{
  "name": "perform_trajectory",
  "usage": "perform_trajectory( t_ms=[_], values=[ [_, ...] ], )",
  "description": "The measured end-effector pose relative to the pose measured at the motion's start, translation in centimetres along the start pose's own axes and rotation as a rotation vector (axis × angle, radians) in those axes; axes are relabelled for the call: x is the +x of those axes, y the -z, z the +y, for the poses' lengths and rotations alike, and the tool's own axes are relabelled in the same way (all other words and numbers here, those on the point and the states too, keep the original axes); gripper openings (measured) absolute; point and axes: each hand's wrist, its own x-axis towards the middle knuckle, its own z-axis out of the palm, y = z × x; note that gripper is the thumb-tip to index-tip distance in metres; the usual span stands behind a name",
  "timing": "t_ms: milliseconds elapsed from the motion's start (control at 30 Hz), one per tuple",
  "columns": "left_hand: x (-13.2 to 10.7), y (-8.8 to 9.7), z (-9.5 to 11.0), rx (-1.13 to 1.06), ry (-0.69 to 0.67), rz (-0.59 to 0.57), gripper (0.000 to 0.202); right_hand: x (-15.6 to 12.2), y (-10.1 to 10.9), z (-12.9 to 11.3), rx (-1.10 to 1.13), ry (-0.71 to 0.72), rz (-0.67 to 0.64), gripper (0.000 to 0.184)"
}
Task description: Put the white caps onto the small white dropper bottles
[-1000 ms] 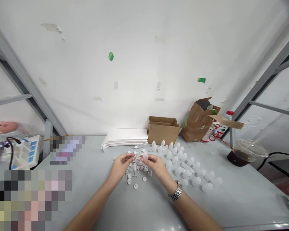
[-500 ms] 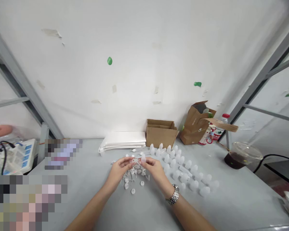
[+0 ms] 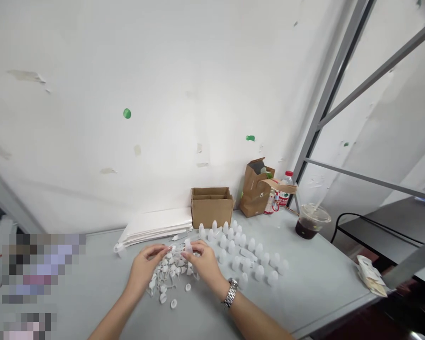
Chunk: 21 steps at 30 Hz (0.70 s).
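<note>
One grey table (image 3: 315, 288) carries everything; at its back edge stand one cardboard box (image 3: 211, 210) and one brown paper bag (image 3: 255, 193), with one stack of white sheets (image 3: 152, 230) to the box's left; one water bottle (image 3: 288, 185) stands just right of the bag, and one plastic cup (image 3: 311, 222) of dark drink sits further right; in front of the box, roughly thirty white plastic bottles (image 3: 244, 248) stand upright in loose rows, too crowded for an exact count; beside those rows lies one tangled pile of white plastic caps (image 3: 168, 276), with two loose caps (image 3: 173, 303) just in front of it; the left hand (image 3: 145, 267) curls over the pile, fingertips together, though whether they hold a piece is hidden; the right hand (image 3: 205, 264), wearing one metal wristwatch (image 3: 230, 293), pinches one small white bottle (image 3: 188, 246) above the pile
</note>
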Motion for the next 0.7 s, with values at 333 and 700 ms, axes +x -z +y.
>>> perform_trajectory(
  t_ms=[333, 700],
  values=[
    [0.8, 1.0, 0.1, -0.435, 0.171, -0.018, 0.026, -0.2, 0.0, 0.2, -0.158, 0.049, 0.002, 0.006],
    [-0.5, -0.3, 1.1, -0.735, 0.374, -0.237, 0.022, -1.3, -0.1, -0.7, -0.223, 0.191, 0.061, 0.012]
  ],
)
